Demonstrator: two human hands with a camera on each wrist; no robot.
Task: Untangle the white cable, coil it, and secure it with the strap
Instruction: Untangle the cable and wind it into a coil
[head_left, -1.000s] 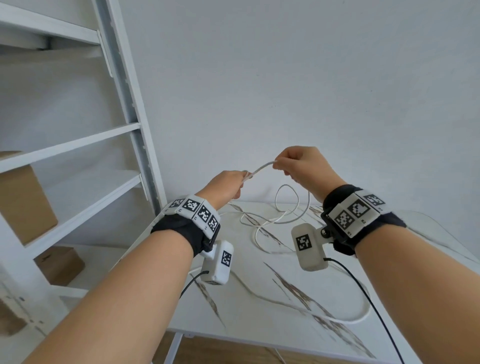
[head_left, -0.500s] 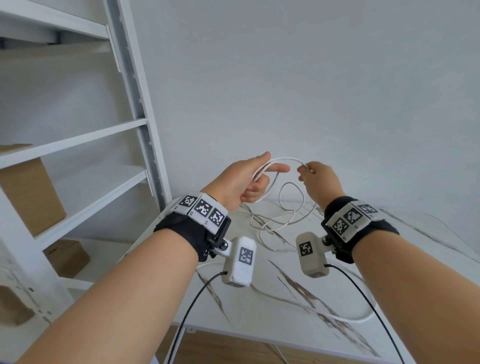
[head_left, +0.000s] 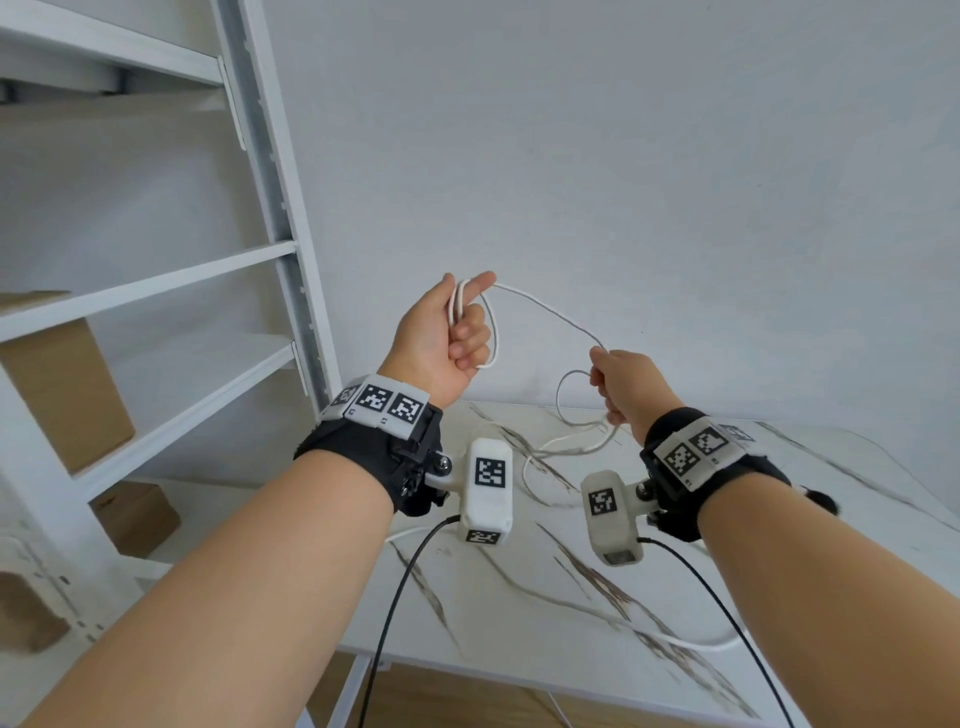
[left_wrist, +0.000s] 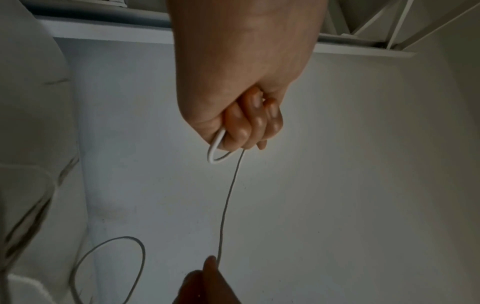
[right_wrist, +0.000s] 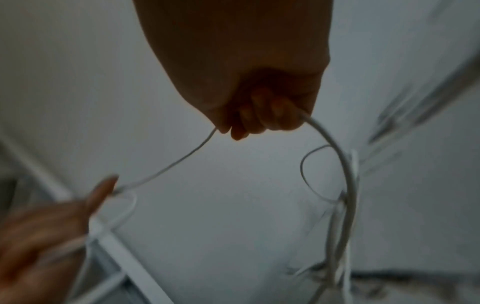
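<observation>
My left hand (head_left: 457, 332) is raised and grips small loops of the white cable (head_left: 545, 312), with one loop (head_left: 493, 338) hanging past the curled fingers. In the left wrist view the same hand (left_wrist: 241, 123) holds a short loop of the cable (left_wrist: 226, 195). From there the cable runs down and right to my right hand (head_left: 618, 384), which pinches it. In the right wrist view that hand (right_wrist: 259, 115) has cable (right_wrist: 176, 162) leaving both sides. More tangled cable (head_left: 571, 441) lies on the table below. No strap shows.
The marble-patterned table (head_left: 519, 597) stands against a plain wall. A white metal shelf unit (head_left: 270, 208) rises at the left with cardboard boxes (head_left: 62, 384) on it. Another stretch of cable (head_left: 696, 644) curves near the table's front right edge.
My left hand rose and now holds loops of cable in a fist. My right hand moved right and down, so the cable between the hands is longer.
</observation>
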